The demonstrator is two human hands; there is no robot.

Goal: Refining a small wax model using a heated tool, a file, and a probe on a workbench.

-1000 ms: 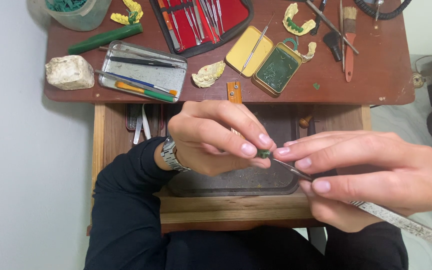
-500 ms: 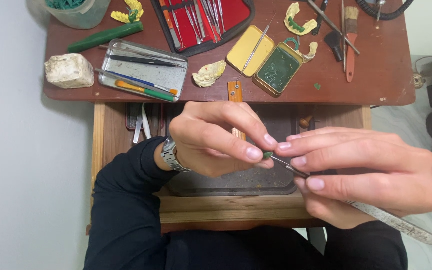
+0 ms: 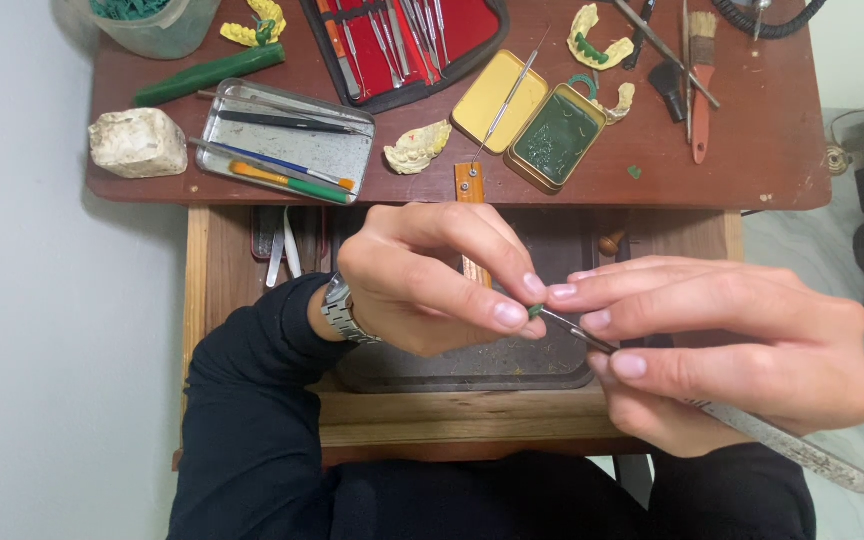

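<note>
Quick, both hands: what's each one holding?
Left hand: pinched shut on small green piece.
Right hand: shut on metal tool.

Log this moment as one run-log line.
left hand: pinches small green piece | right hand: holds metal carving tool, tip at piece | behind: open green wax tin

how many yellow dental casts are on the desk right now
4: one dental cast at the top left by the tub, one beside the steel tray, one top right, one behind the green wax tin. More may be hidden.
</note>
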